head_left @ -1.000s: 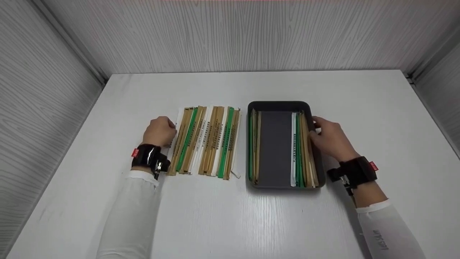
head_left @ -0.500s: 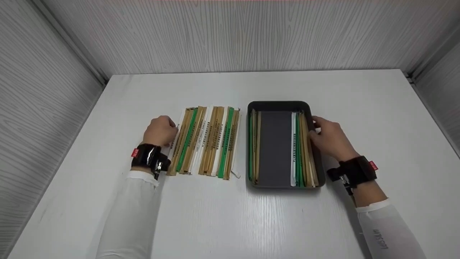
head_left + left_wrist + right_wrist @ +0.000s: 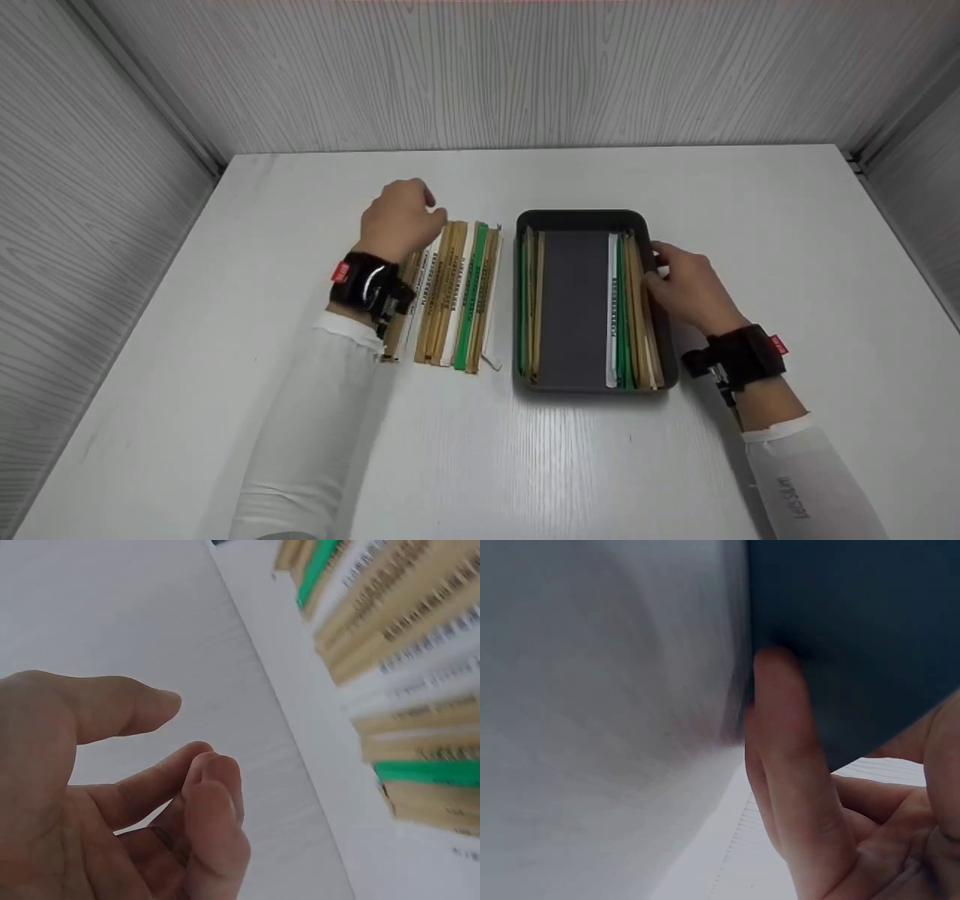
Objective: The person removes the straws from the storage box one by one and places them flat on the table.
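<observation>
Many long, slim paper packets in brown, white and green are laid side by side on a white wood-grain table, left of a dark grey rectangular tray with rounded corners. Dark lettering is printed along most of them, but it is too small and blurred to be read. In the tray, similar packets are stood along both long walls, with print visible on a white one. The left hand is held over the row's left end, which is partly hidden; its thumb is kept apart from its bent fingers, and nothing is gripped. The tray's right wall is pinched by the right hand. Red tags with illegible pale lettering are fixed to the black wrist straps. Handwritten marks are borne by the white right sleeve, not clearly legible.
</observation>
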A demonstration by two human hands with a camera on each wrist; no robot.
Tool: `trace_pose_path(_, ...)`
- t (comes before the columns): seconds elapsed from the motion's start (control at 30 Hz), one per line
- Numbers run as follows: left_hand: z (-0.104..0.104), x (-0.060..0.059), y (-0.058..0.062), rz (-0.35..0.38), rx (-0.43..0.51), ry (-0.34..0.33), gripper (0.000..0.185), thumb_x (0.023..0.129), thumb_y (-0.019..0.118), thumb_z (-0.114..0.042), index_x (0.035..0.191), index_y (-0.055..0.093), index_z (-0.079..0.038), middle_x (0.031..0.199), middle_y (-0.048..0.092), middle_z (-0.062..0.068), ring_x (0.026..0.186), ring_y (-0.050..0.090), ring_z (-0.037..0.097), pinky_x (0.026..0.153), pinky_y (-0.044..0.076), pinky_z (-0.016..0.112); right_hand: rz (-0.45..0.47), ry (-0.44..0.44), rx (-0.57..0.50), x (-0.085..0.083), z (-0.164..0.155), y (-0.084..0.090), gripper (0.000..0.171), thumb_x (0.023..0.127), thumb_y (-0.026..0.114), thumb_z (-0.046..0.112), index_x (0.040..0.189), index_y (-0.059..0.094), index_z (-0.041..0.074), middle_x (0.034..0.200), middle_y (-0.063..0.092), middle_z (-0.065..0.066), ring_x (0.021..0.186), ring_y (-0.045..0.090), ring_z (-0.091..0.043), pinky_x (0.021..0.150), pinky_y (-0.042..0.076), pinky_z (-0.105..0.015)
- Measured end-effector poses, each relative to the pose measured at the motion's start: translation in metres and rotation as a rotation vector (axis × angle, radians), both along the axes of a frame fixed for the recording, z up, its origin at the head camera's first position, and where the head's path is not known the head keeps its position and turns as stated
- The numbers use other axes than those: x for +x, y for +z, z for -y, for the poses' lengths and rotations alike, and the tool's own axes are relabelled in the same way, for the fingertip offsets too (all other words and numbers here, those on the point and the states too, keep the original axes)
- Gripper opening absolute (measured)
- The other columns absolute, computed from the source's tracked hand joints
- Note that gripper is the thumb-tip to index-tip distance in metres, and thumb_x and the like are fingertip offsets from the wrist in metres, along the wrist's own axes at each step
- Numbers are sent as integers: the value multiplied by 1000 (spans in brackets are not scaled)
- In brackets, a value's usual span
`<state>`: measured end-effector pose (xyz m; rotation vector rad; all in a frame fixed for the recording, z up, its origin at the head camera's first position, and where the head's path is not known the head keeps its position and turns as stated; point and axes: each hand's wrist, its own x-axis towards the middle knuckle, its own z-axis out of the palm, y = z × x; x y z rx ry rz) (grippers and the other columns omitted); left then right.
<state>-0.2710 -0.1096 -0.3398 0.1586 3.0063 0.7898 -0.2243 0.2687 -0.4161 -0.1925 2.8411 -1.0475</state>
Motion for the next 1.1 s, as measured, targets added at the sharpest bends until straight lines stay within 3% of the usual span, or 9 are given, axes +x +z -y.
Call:
trace_pose_path(0.1, -35, 0, 8, -12, -12, -53, 37, 100, 58, -25, 122, 67, 4, 119, 67, 17, 84, 65, 27, 69, 56, 43, -2, 5, 1, 0, 0, 0, 54, 104, 49, 7, 154, 38, -9, 140, 54, -37, 116, 64, -47, 88, 59, -53)
trace_pose_path(0.2, -70, 1, 10, -8, -19, -112, 19, 98, 58, -21, 95, 66, -4, 89, 61, 6, 66, 53, 17, 55, 46, 33, -9, 7, 11, 1, -1, -1, 53, 105, 48, 8, 154, 38, -8, 140, 54, -37, 116, 64, -48, 87, 59, -53)
trace_pose_path(0.27, -93, 2, 9, 4, -27, -150, 21, 97, 58, -18, 78, 56, -11, 72, 50, -1, 56, 43, 13, 48, 39, 29, -13, 8, 19, 2, -3, -1, 53, 105, 48, 8, 155, 38, -8, 140, 54, -37, 115, 64, -48, 86, 59, -53)
trace_pose_path(0.33, -114, 2, 5, 27, -52, -192, 33, 96, 58, -14, 68, 42, -16, 62, 37, -5, 50, 36, 10, 44, 34, 27, -13, 8, 23, 2, -3, -2, 53, 105, 48, 9, 155, 38, -7, 141, 53, -37, 116, 64, -48, 86, 58, -53)
trace_pose_path(0.53, -161, 4, -21, 80, -241, -264, 39, 97, 62, -13, 63, 42, -19, 59, 43, -6, 53, 43, 10, 49, 43, 28, -13, 10, 22, 2, -3, -1, 53, 105, 48, 9, 155, 38, -8, 141, 54, -37, 116, 64, -48, 86, 58, -54)
trace_pose_path(0.67, -176, 5, -37, 83, -391, -239, 22, 96, 67, -18, 75, 68, -15, 76, 69, -2, 65, 61, 10, 60, 56, 30, -6, 10, 16, 1, -1, -1, 53, 105, 49, 8, 154, 38, -8, 141, 54, -36, 116, 64, -47, 87, 58, -54)
trace_pose_path(0.77, -181, 7, -42, 63, -453, -209, 13, 97, 67, -18, 93, 80, -15, 94, 78, 2, 78, 70, 11, 68, 61, 32, -4, 8, 13, 1, 0, 0, 53, 105, 49, 8, 154, 39, -8, 140, 54, -36, 115, 64, -45, 87, 58, -53)
trace_pose_path(0.97, -184, 8, -48, 59, -496, -217, 17, 100, 64, -16, 105, 81, -13, 101, 78, 4, 85, 74, 13, 70, 61, 31, -18, 0, 23, 2, -2, 0, 52, 104, 49, 7, 153, 40, -8, 139, 56, -36, 114, 65, -45, 86, 58, -53)
trace_pose_path(1.1, -182, 7, -51, 82, -468, -234, 19, 101, 61, -13, 106, 80, -11, 102, 78, 5, 87, 73, 14, 72, 62, 31, -19, 6, 20, 1, -1, 0, 53, 104, 50, 7, 154, 39, -9, 138, 56, -36, 114, 65, -46, 85, 58, -53)
